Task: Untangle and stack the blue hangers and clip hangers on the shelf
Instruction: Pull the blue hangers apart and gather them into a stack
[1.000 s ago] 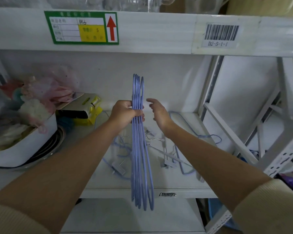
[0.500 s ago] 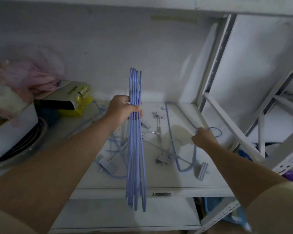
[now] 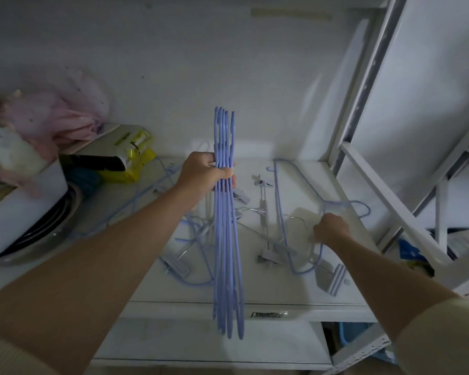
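My left hand (image 3: 209, 173) grips a bundle of several blue hangers (image 3: 226, 250), held upright and edge-on above the white shelf (image 3: 255, 303). My right hand (image 3: 331, 230) is closed on the neck of another blue hanger (image 3: 279, 212) that lies flat on the shelf's right side. Between the two hands, a tangle of blue hangers and clip hangers (image 3: 264, 207) is spread over the shelf. One clip (image 3: 336, 280) lies near the front right, another clip (image 3: 176, 266) lies front left.
A white tub (image 3: 25, 212) with pink and white cloth stands at the left over a dark round pan. A yellow and black pack (image 3: 125, 163) lies behind it. White shelf posts (image 3: 363, 85) and a diagonal brace (image 3: 390, 201) close off the right side.
The view has tilted down, so the shelf label is out of sight. My right hand left the bundle, dropped to the right and closed on the flat hanger. The bundle stayed in my left hand.
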